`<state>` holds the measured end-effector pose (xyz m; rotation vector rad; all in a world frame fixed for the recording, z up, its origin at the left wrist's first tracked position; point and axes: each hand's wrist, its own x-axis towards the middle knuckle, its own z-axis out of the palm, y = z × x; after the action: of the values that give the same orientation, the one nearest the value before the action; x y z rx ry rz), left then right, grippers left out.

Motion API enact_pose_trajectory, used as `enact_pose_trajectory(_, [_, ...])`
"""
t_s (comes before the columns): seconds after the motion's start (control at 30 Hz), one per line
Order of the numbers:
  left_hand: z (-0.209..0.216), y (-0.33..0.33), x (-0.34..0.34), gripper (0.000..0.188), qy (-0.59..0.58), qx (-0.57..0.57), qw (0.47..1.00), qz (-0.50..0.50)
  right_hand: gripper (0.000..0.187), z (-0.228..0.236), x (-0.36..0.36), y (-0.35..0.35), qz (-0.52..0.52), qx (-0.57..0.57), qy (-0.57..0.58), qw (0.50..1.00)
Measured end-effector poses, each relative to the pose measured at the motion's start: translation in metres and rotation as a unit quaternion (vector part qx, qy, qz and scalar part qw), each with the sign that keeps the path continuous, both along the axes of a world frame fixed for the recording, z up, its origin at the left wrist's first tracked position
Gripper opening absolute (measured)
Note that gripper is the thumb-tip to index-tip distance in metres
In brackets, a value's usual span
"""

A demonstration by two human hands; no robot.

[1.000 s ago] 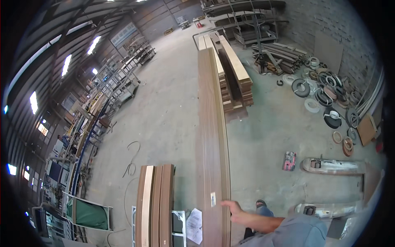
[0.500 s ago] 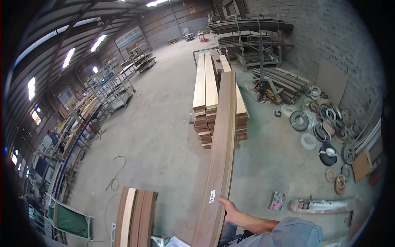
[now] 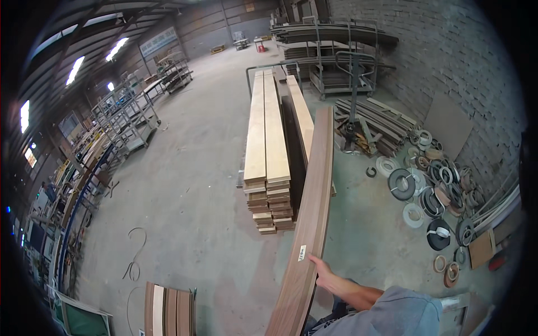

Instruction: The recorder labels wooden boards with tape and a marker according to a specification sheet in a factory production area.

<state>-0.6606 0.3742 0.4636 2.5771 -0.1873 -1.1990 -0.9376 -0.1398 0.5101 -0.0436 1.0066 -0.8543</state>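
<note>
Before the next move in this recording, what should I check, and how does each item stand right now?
1. Right hand on the long brown board: ok, at its right edge.
2. Left hand supporting it: cannot tell, out of view.
3. White label facing up: ok.
4. Board apart from the pale-topped stack: cannot tell, they overlap in view.
5. Floor free of loose items: not ok, a thin cord lies leftward.

The brown board I grip looks like smooth, dull wood; its white tag looks like paper. At 12 o'clock, pale planks look woody too. At 2, the brick wall is rough. At 5, my grey sleeve is dull cloth.
</note>
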Motion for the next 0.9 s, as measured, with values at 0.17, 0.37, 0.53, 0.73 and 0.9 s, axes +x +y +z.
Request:
enact_pose_trajectory(0.17, [0.012,-0.091,-0.045,0.07,-0.021,0.102,0.993,-0.057,0.058,-0.024,-0.036,-0.108,0.018,0.01,-0.001,1.0])
enact_pose_trajectory(0.37, [0.083,-0.234,-0.169,0.078,-0.158,-0.05,0.986,0.03,0.054,-0.062,-0.095,-0.235,0.057,0.053,-0.013,0.997])
enact_pose_trajectory(0.53, [0.097,-0.326,-0.243,0.084,-0.038,0.181,0.982,0.037,0.054,-0.023,-0.125,-0.345,0.081,0.056,0.041,0.994])
enact_pose_trajectory(0.73, [0.045,-0.387,-0.251,0.073,0.01,-0.042,0.991,-0.124,0.055,-0.039,-0.156,-0.464,0.069,0.008,-0.078,0.995])
enact_pose_trajectory(0.9, [0.129,-0.581,-0.279,0.054,0.045,-0.079,0.995,-0.042,0.049,-0.012,-0.181,-0.444,0.15,-0.035,-0.012,0.988])
